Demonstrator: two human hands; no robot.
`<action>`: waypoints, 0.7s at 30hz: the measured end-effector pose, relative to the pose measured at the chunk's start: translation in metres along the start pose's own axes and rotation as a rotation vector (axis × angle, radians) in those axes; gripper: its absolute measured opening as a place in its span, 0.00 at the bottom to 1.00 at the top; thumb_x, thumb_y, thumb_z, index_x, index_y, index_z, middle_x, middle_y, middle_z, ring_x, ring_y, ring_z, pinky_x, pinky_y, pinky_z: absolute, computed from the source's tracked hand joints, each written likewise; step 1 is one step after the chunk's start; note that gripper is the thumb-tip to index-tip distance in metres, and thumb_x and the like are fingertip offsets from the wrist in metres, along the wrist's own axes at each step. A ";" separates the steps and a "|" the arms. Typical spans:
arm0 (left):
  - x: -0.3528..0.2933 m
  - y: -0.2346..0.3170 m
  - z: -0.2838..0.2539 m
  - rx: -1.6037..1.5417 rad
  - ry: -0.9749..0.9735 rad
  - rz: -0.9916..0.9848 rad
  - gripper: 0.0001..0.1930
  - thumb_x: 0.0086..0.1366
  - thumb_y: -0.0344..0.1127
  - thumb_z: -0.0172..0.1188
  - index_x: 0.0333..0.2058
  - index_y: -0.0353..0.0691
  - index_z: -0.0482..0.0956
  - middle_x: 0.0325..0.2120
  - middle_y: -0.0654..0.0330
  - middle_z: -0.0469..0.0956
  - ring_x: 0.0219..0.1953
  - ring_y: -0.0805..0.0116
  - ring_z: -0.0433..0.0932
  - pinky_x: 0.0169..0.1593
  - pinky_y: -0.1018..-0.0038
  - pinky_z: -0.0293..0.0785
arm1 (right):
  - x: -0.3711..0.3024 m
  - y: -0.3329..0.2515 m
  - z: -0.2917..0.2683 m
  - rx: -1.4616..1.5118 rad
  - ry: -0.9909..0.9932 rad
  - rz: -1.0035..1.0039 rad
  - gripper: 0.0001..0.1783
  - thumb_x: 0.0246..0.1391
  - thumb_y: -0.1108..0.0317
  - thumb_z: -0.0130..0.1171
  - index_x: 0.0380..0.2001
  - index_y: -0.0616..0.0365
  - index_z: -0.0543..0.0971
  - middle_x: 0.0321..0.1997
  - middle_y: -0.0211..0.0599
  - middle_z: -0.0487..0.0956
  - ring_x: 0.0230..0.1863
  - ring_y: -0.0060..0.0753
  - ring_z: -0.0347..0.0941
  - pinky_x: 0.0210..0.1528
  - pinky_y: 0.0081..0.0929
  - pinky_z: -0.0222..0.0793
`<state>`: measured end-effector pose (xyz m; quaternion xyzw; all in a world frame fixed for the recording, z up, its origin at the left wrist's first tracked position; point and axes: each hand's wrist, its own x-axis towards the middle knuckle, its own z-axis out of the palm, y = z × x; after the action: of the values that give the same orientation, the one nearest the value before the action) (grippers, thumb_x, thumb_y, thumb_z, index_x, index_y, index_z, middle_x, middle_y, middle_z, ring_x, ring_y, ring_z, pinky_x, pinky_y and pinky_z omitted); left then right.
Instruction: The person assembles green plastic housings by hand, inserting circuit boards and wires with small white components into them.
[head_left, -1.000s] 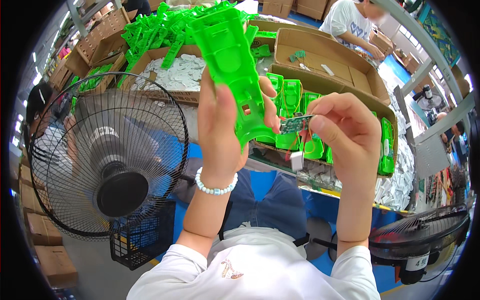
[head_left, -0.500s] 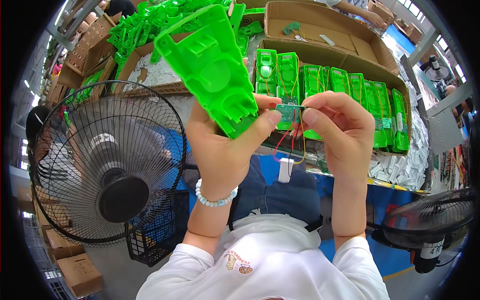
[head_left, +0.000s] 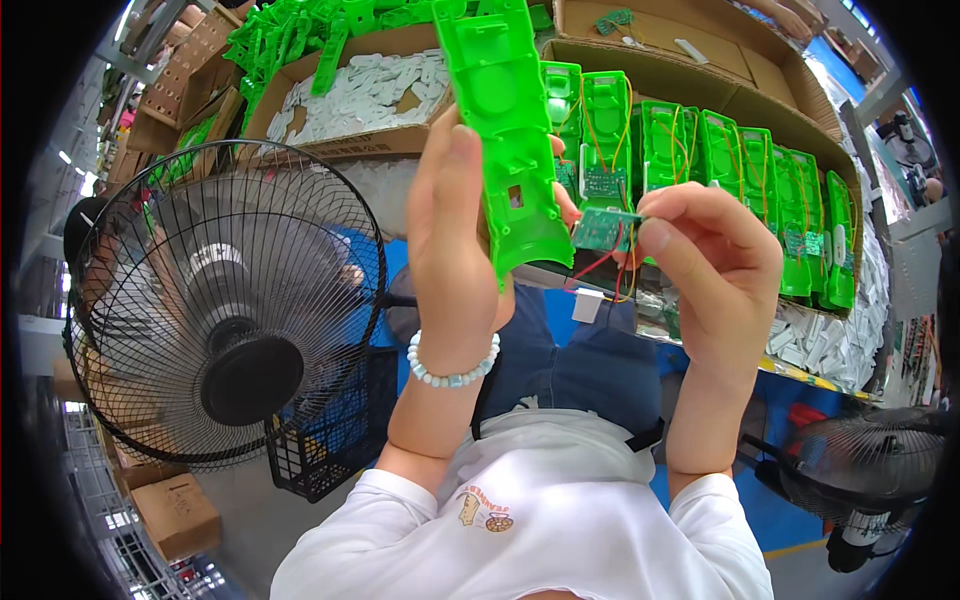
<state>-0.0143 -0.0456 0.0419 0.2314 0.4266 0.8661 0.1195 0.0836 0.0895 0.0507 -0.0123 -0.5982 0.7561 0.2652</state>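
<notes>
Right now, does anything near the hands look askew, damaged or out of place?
Nothing stands out. The left hand holds a green plastic shell upright, and the right hand pinches a small circuit board with red and yellow wires hanging loose beneath. The finished green units stand in an even row in their cardboard box.

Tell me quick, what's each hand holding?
Left hand: closed around the green plastic housing.
Right hand: pinching the small green circuit board with red and yellow wires.

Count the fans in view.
2. A big black fan stands on the person's left, beside the left hand. A second fan sits at lower right, partly cut off by the picture's rim. Others may be hidden.
</notes>
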 end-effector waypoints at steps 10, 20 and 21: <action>-0.011 -0.020 0.009 0.314 0.085 0.079 0.21 0.72 0.36 0.41 0.55 0.26 0.67 0.41 0.52 0.79 0.37 0.71 0.78 0.41 0.77 0.74 | 0.001 0.017 0.002 -0.115 -0.034 0.013 0.07 0.49 0.82 0.61 0.33 0.67 0.79 0.31 0.32 0.79 0.32 0.18 0.73 0.33 0.15 0.68; -0.022 -0.031 0.016 0.360 0.057 0.241 0.24 0.63 0.25 0.43 0.59 0.24 0.64 0.47 0.52 0.77 0.43 0.77 0.74 0.46 0.81 0.70 | -0.002 0.026 0.000 -0.070 0.064 -0.034 0.08 0.48 0.81 0.62 0.34 0.68 0.78 0.29 0.31 0.78 0.31 0.16 0.72 0.33 0.15 0.70; -0.023 -0.031 0.016 0.361 0.056 0.239 0.24 0.63 0.25 0.43 0.59 0.24 0.64 0.47 0.52 0.77 0.43 0.77 0.74 0.46 0.81 0.70 | -0.003 0.026 0.001 -0.069 0.065 -0.033 0.08 0.48 0.81 0.62 0.34 0.68 0.78 0.29 0.31 0.78 0.31 0.16 0.72 0.33 0.15 0.70</action>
<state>0.0135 -0.0252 0.0183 0.2739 0.5475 0.7897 -0.0395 0.0758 0.0841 0.0266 -0.0364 -0.6151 0.7298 0.2963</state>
